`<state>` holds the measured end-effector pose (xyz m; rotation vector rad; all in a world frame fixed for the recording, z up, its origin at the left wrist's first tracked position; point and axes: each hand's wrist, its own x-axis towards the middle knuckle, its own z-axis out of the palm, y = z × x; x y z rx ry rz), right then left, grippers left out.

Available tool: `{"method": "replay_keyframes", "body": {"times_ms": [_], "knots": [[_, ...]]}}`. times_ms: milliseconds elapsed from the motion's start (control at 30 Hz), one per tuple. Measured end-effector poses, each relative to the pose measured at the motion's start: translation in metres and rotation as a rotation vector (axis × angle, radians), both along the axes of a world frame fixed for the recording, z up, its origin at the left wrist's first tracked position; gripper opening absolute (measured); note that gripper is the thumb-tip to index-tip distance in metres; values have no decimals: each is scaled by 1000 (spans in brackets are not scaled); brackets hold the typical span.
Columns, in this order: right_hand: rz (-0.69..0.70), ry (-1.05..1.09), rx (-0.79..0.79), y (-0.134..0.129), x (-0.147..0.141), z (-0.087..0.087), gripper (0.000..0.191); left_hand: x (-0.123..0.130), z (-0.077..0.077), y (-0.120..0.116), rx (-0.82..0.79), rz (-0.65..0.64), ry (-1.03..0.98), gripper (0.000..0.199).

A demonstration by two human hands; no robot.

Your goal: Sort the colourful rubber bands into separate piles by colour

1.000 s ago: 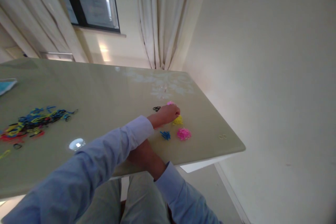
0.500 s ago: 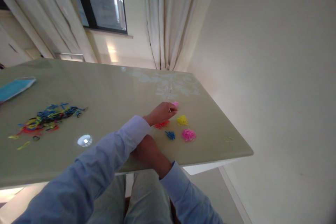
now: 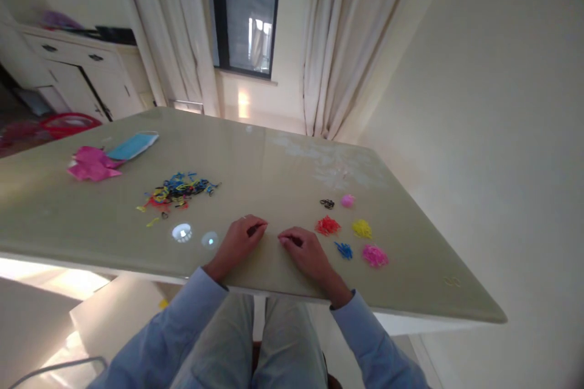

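My left hand (image 3: 241, 243) rests on the table near its front edge, thumb and fingers pinched together. Facing it across a small gap, my right hand (image 3: 306, 252) is curled the same way; anything between either hand's fingertips is too small to make out. Right of my right hand lie sorted piles of small rubber bands: red (image 3: 327, 225), blue (image 3: 344, 250), yellow (image 3: 362, 228), bright pink (image 3: 375, 255) and black (image 3: 327, 203). A light pink clump (image 3: 348, 200) sits behind them. Left of my left hand spreads a mixed heap of coloured rubber bands (image 3: 180, 188).
A blue face mask (image 3: 134, 146) and a crumpled pink wrapper (image 3: 94, 164) lie at the table's far left. Two pale rings (image 3: 452, 281) are near the right corner. The table's front edge (image 3: 292, 296) runs above my lap; a wall stands to the right.
My left hand has come back from the sorted piles, where it reached across my right arm, and my arms are uncrossed. The black pile now shows. The view has turned left.
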<state>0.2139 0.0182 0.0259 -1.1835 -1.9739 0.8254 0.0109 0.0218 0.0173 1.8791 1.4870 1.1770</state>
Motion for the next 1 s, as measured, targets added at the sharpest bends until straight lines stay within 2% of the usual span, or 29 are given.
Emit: {"method": "replay_keyframes", "body": {"times_ms": [100,200,300,400,533,667,800,1000], "knots": [[-67,31,-112,14,-12,6,17,-22,-1,-12,-34,36,-120,20],[-36,57,-139,31,-39,17,19,-28,2,-16,-108,60,-350,23],[39,0,-77,53,-80,29,22,-26,2,-17,-133,57,-518,24],[108,-190,47,80,-129,38,27,-23,-1,-18,-142,39,-589,21],[193,-320,114,118,-193,43,28,-22,-4,-16,-143,39,-697,20],[290,-494,195,149,-241,45,29,-24,-4,-12,-143,80,-877,25],[342,-670,253,164,-268,45,33,-27,-1,-10,-179,134,-1051,38],[390,-879,313,170,-281,50,26,-28,6,-12,-189,144,-1181,46]]}}
